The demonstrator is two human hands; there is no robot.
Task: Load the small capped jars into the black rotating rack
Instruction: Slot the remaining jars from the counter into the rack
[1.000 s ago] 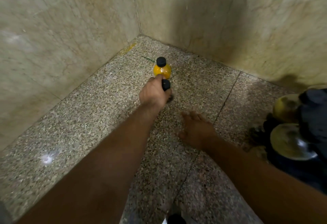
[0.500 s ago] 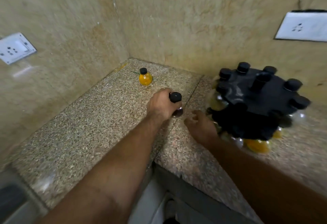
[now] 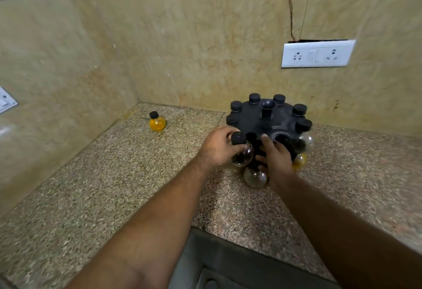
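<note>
The black rotating rack (image 3: 277, 122) stands on the speckled counter near the back wall, with several black-capped jars around its rim and more round jars hanging below. My left hand (image 3: 217, 147) is shut on a dark-filled jar (image 3: 242, 154) with a black cap, held at the rack's near left edge beside an empty slot. My right hand (image 3: 275, 161) rests on the rack's front side, fingers spread against it. A yellow-filled jar (image 3: 157, 121) stands alone on the counter in the left corner.
The counter (image 3: 114, 186) meets stone walls on the left and back. A white socket plate (image 3: 317, 53) with a thin wire above is on the back wall; another plate (image 3: 5, 102) is on the left wall. The counter's front edge drops off near my arms.
My left hand carried the dark jar from beside the yellow jar rightward to the rack's edge. My right hand moved from the counter onto the rack. The view swung right and up.
</note>
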